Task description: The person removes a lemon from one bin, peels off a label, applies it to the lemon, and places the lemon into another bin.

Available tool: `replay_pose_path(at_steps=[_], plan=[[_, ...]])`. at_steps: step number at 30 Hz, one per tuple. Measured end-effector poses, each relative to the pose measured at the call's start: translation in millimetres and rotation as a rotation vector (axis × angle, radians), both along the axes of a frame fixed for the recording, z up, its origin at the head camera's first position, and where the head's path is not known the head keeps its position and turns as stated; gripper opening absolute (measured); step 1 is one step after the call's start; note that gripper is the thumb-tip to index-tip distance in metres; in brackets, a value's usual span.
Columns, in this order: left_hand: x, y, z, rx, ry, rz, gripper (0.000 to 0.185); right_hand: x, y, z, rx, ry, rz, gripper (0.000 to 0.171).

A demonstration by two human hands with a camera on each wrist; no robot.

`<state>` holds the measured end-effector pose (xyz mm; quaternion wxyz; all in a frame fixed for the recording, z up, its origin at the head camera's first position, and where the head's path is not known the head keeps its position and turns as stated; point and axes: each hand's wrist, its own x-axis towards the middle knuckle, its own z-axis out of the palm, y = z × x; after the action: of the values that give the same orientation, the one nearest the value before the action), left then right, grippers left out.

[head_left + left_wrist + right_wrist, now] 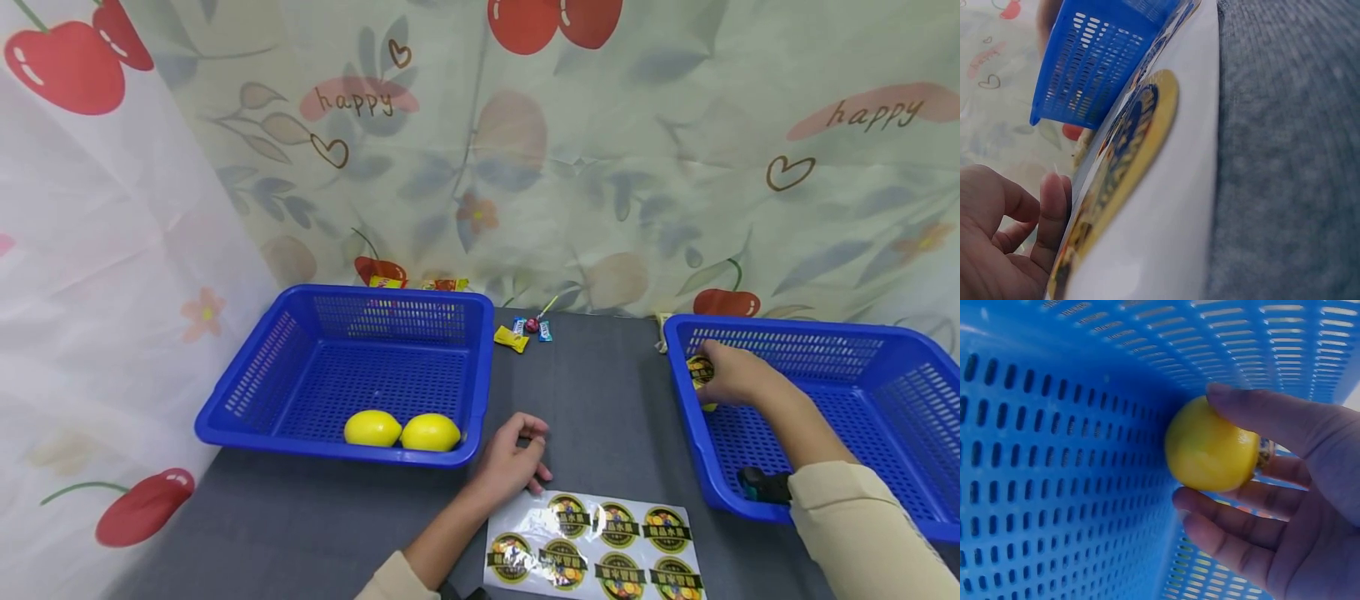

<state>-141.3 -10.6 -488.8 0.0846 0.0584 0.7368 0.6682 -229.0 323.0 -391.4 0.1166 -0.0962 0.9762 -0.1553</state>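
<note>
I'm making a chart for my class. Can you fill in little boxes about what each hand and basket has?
Right hand: holds a yellow lemon with a sticker, inside the right basket
Left hand: rests on the sticker sheet, fingers loosely curled
Left basket: two lemons side by side at the near wall
Table: grey, small candies at the back

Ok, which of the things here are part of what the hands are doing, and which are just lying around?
In use: lemon gripped by the right hand, right basket, sticker sheet under the left hand, left basket holding two lemons.
Lying about: wrapped candies.
</note>
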Motion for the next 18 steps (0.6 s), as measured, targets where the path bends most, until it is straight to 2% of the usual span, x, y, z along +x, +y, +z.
replay_pose_path(at_steps=[5,9,14,16,18], plan=[[0.2,-0.6,-0.9,0.007,-0.004,-0.006,0.017,8.3,0.0,12.7,0.012,-0.009,0.016,0.079],[-0.3,-1.1,-3.1,0.007,-0.011,-0.023,0.019,25.7,-5.8,34.8,0.069,0.019,0.032,0.078],[-0.2,-1.4,-1.9,0.002,-0.006,-0.054,0.021,64.9,-24.7,65.3,0.078,0.127,0.073,0.066],[0.4,-1.3,0.0,-0.007,0.002,-0.068,0.021,83.5,-34.1,71.2,0.043,0.168,0.092,0.060],[1.1,-1.5,1.3,-0.027,0.018,-0.084,0.021,103.0,-44.4,69.7,0.005,0.212,0.112,0.052]])
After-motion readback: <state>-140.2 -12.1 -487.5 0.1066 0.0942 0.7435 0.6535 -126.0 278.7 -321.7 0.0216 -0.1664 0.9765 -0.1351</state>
